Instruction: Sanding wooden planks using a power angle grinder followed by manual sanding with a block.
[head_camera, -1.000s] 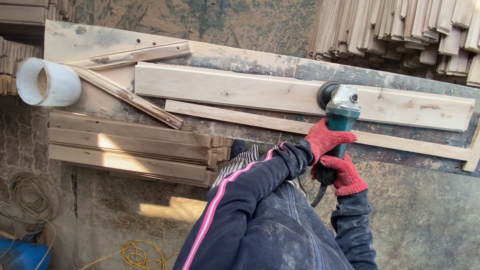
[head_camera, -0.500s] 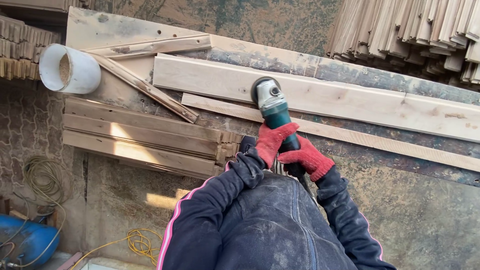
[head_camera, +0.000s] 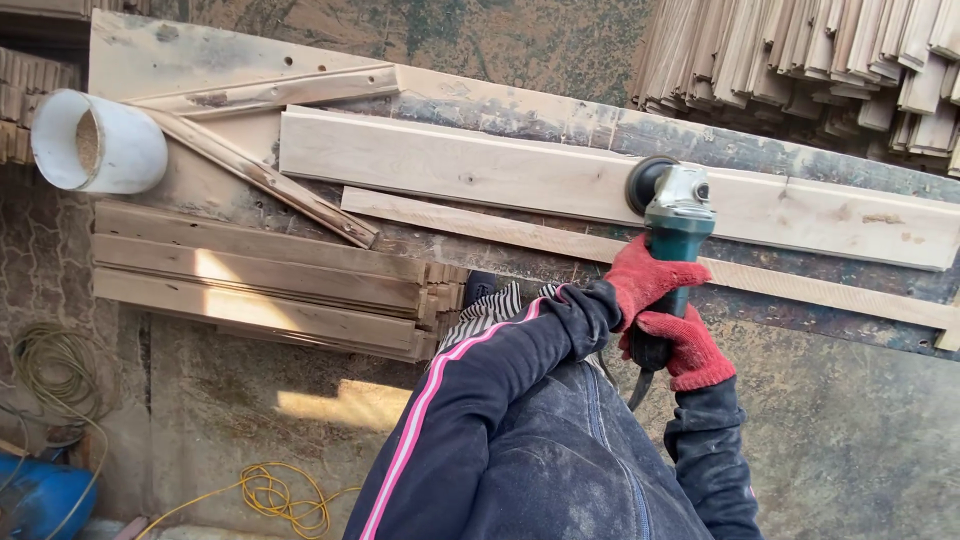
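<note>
A green and grey angle grinder (head_camera: 676, 225) rests its disc on a long pale wooden plank (head_camera: 480, 172) lying across a worn workbench (head_camera: 240, 62). My left hand (head_camera: 645, 279), in a red glove, grips the grinder's body just behind the head. Lower down, my right hand (head_camera: 688, 349), also red-gloved, holds the grinder's rear handle where the black cable leaves. A thinner strip of wood (head_camera: 480, 226) lies along the plank's near side.
A white pipe section (head_camera: 100, 145) sits at the bench's left end beside two angled battens (head_camera: 262, 180). Stacked boards (head_camera: 250, 285) lie below the bench edge. Many wood pieces (head_camera: 820, 60) are piled at upper right. A yellow cable (head_camera: 275, 495) and coiled cord (head_camera: 50, 375) lie on the floor.
The grinder slid left along the plank to about its middle, then moved back right to roughly where it was a second ago. Both hands kept their grip throughout.
</note>
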